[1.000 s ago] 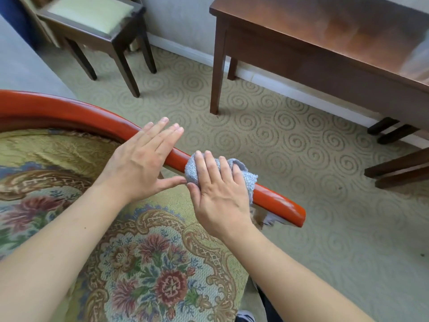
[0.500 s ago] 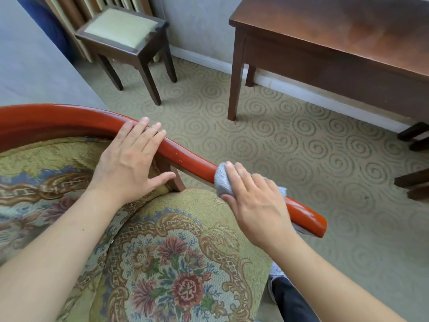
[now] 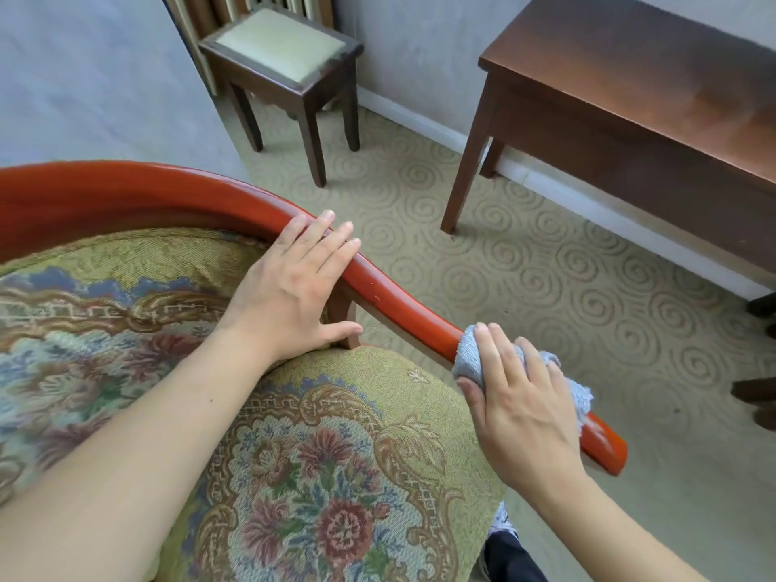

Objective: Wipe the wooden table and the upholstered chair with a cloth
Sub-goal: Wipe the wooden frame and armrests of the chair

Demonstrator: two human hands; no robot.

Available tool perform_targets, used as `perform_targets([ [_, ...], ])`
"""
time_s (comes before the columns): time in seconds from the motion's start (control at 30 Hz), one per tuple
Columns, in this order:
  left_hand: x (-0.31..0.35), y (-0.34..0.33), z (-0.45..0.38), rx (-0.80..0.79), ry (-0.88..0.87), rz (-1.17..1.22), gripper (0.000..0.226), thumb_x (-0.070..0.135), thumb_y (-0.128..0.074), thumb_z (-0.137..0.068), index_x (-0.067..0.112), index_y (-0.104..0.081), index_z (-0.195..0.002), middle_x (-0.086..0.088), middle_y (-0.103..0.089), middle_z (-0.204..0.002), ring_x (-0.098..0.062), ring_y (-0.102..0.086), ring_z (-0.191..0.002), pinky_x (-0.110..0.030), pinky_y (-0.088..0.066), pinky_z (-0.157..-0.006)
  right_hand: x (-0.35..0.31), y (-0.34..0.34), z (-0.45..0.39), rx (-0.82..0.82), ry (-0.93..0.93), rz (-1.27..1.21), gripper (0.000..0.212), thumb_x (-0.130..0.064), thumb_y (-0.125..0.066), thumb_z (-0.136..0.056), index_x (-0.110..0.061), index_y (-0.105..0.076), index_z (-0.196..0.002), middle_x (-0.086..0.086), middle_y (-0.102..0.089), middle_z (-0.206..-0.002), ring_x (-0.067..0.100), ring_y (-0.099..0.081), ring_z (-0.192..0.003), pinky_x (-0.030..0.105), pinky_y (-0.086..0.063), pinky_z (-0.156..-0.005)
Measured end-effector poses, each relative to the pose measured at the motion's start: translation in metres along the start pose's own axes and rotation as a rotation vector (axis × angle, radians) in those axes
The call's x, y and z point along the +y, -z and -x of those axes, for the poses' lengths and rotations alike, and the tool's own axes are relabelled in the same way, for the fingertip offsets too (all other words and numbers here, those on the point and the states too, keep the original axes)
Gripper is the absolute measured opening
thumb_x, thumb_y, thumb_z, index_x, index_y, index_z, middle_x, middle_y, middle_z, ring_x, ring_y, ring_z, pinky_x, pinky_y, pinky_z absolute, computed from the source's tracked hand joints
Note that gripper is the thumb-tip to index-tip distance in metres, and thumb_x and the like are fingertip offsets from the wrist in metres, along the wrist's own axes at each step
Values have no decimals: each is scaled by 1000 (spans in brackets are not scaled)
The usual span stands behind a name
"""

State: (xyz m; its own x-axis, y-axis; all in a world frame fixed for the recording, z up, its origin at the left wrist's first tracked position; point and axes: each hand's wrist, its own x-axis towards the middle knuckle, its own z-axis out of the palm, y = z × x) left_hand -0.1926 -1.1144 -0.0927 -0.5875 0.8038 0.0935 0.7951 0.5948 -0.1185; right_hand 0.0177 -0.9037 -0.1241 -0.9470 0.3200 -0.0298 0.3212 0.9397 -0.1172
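Note:
The upholstered chair has a floral seat (image 3: 327, 476) and a glossy red-orange wooden armrest (image 3: 390, 287) curving from upper left to lower right. My right hand (image 3: 520, 409) presses a grey-blue cloth (image 3: 472, 354) around the armrest close to its front end. My left hand (image 3: 294, 287) lies flat, fingers apart, on the same armrest further back, holding nothing. The dark wooden table (image 3: 655, 90) stands at the upper right against the wall, apart from both hands.
A small dark stool with a pale cushion (image 3: 281, 48) stands at the top centre by the wall. Swirl-patterned carpet (image 3: 525, 287) lies between the chair and the table. Dark furniture legs (image 3: 756, 396) poke in at the right edge.
My right hand has slid the cloth down the armrest toward its front end. My left hand stayed flat on the armrest further back, so the hands are now farther apart.

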Motion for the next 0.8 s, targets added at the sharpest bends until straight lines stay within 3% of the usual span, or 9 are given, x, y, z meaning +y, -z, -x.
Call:
perform_targets([
  [0.13,-8,6,1,-16,-9,20,114,76,-63,-73,6,-30,-155,-11,-23,-165,-26,-12,-155,-43,-9,-127,-44,-9,-42,-70,64,11,66,-51,-27,-101,-11,-33,-153,9,-44,-153,40,-48,-130,52,-43,-99],
  [0.27,-26,20,3,50,5,-37,115,78,-59,-69,3,-35,-153,-13,-29,-162,-27,-19,-153,-46,-11,-126,-85,-17,-82,-57,82,-98,73,-56,-24,-99,-13,-18,-157,7,-35,-159,37,-41,-136,47,-37,-106],
  [0.57,-55,30,21,38,124,-128,115,74,-64,-66,2,-36,-152,-15,-33,-161,-31,-23,-152,-50,-12,-125,-160,-1,-155,95,239,-401,71,-54,-34,-100,-16,-19,-157,5,-27,-163,32,-28,-147,44,-24,-118],
  [0.8,-45,25,17,52,165,-120,118,80,-63,-67,1,-36,-151,-15,-32,-161,-32,-21,-153,-55,-11,-124,-121,-4,-133,16,277,-401,72,-59,-27,-96,-23,-15,-158,-3,-25,-164,25,-47,-133,43,-44,-102],
])
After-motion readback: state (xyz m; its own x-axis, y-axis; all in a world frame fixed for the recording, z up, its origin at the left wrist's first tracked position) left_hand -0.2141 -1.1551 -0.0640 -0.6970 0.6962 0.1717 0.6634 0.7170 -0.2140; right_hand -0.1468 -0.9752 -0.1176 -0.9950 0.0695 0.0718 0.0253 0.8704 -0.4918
